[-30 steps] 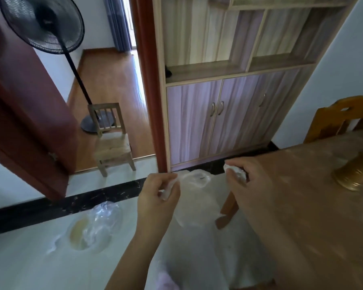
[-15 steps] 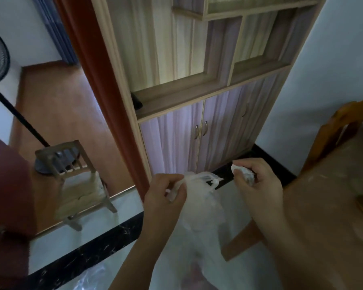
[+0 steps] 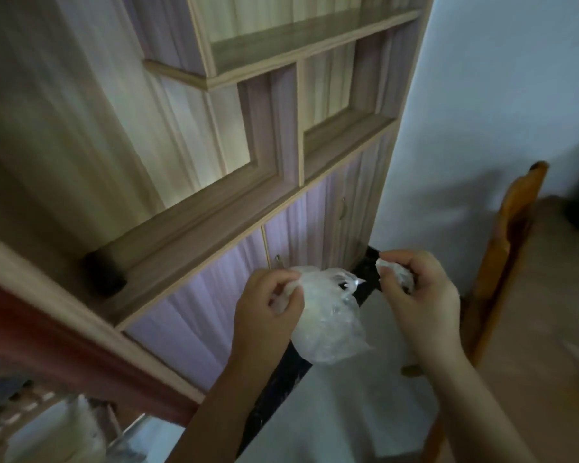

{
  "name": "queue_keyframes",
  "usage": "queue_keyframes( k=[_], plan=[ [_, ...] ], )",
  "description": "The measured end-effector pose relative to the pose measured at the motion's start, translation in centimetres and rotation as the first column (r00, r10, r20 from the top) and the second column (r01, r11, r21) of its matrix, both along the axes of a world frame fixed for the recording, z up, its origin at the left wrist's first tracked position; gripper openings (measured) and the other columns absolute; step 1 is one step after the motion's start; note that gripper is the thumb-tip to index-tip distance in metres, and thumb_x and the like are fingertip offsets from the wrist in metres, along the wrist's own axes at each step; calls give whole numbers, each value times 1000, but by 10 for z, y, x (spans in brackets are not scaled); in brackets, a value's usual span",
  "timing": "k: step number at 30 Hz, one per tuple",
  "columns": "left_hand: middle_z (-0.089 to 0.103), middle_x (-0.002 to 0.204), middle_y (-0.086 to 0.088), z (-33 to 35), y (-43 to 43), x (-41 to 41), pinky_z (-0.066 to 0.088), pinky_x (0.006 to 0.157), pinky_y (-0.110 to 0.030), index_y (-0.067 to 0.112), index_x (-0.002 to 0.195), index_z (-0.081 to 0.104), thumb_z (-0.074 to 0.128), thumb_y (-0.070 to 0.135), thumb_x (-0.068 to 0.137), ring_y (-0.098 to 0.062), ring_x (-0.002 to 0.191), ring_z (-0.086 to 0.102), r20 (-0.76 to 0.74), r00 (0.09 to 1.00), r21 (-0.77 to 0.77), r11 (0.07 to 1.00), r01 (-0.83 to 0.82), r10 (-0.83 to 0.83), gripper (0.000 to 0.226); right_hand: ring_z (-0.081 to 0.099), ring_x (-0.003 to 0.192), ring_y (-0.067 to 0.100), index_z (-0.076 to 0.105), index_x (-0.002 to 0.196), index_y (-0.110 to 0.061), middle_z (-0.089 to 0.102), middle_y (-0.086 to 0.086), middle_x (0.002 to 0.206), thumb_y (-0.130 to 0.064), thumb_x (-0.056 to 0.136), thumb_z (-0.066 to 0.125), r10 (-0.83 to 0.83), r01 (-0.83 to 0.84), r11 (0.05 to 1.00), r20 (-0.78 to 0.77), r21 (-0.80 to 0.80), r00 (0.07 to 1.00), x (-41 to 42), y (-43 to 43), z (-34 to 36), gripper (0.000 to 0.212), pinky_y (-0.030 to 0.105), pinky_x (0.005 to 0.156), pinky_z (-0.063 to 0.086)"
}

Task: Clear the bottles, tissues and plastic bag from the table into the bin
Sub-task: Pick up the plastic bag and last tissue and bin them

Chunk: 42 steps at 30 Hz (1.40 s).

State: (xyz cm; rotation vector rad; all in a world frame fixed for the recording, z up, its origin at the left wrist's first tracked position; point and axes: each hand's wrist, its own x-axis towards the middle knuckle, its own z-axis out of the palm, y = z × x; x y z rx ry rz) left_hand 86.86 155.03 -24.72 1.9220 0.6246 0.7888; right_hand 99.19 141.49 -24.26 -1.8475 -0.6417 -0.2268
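Observation:
A thin, clear plastic bag [image 3: 328,315] hangs in the air in front of me, above the floor. My left hand [image 3: 268,309] pinches its left edge near the top. My right hand [image 3: 418,295] is closed around a crumpled white wad [image 3: 393,274], tissue or the bag's other edge; I cannot tell which. The two hands are about a hand's width apart, at the same height. The wooden table [image 3: 549,329] lies to the right of my right hand. No bin and no bottles are in view.
A tall wooden cabinet [image 3: 241,182] with shelves and lower doors stands straight ahead. A wooden chair [image 3: 505,248] stands at the table by the white wall. A red-brown door frame [image 3: 64,349] crosses the lower left. Pale floor shows below my hands.
The view has swung right and up: the fan, the small chair and the bag on the floor have left the frame. Both hands keep their grip, and the hanging bag looks bunched shorter.

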Motion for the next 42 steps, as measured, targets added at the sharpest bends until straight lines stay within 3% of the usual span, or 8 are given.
queue_keyframes(
  k=[7, 11, 17, 22, 26, 33, 38, 42],
  plan=[
    [62, 88, 5, -13, 34, 101, 47, 75, -23, 25, 83, 63, 68, 2, 76, -7, 80, 59, 13, 988, 34, 988, 153, -154, 24, 53, 75, -9, 63, 81, -15, 58, -1, 76, 3, 76, 65, -166, 166, 986, -22, -14, 986, 70, 15, -7, 19, -1, 63, 36],
    [63, 89, 0, -23, 56, 166, 46, 70, -13, 20, 85, 62, 67, -1, 77, -5, 81, 59, 47, 953, 38, 954, 296, -298, 23, 55, 72, 5, 63, 83, -14, 60, 2, 78, 2, 76, 65, -291, 289, 956, -36, -43, 956, 116, 27, -13, 18, 2, 63, 39],
    [64, 88, -1, -22, 98, 266, 44, 70, -9, 17, 86, 63, 67, -2, 77, -2, 81, 60, 69, 877, 22, 879, 476, -476, 22, 56, 75, 0, 64, 86, -13, 60, 2, 81, 1, 77, 64, -454, 452, 889, -13, -76, 891, 186, 64, -4, 16, 4, 63, 40],
    [64, 89, -14, -22, 109, 343, 43, 69, -10, 16, 84, 64, 65, -6, 77, -6, 77, 58, 100, 820, -51, 820, 570, -564, 23, 54, 82, -3, 64, 86, -14, 61, 0, 82, 1, 76, 64, -552, 549, 831, -11, -89, 834, 225, 69, -4, 18, 2, 65, 39],
    [66, 88, -7, -28, 98, 390, 42, 67, -8, 32, 82, 61, 66, 0, 77, -3, 76, 59, 73, 771, -43, 771, 636, -632, 34, 54, 81, -7, 64, 84, -16, 61, -3, 82, 2, 75, 66, -644, 642, 764, -26, -58, 764, 255, 53, -6, 20, -1, 65, 36],
    [63, 86, 4, -35, 54, 491, 42, 64, -7, 39, 82, 58, 62, 28, 74, -3, 74, 59, 110, 690, 11, 695, 719, -715, 14, 54, 81, -4, 64, 84, -15, 60, -4, 82, 2, 75, 66, -735, 734, 677, -5, -56, 678, 339, 13, -8, 19, 0, 67, 37],
    [58, 84, 14, -24, 7, 572, 41, 65, -4, 34, 83, 58, 67, 6, 76, 5, 77, 57, 118, 616, 131, 627, 768, -779, 31, 55, 81, -3, 63, 84, -18, 60, -6, 82, -2, 76, 65, -797, 796, 604, -10, -40, 604, 401, -32, 3, 18, 3, 66, 40],
    [57, 85, 17, -10, -31, 628, 40, 66, -3, 20, 86, 63, 65, 10, 76, 7, 80, 56, 143, 558, 199, 576, 793, -817, 14, 54, 84, -4, 62, 85, -21, 57, -16, 83, -2, 77, 64, -825, 825, 565, -12, -33, 565, 441, -66, 15, 21, 8, 68, 42]
  ],
)
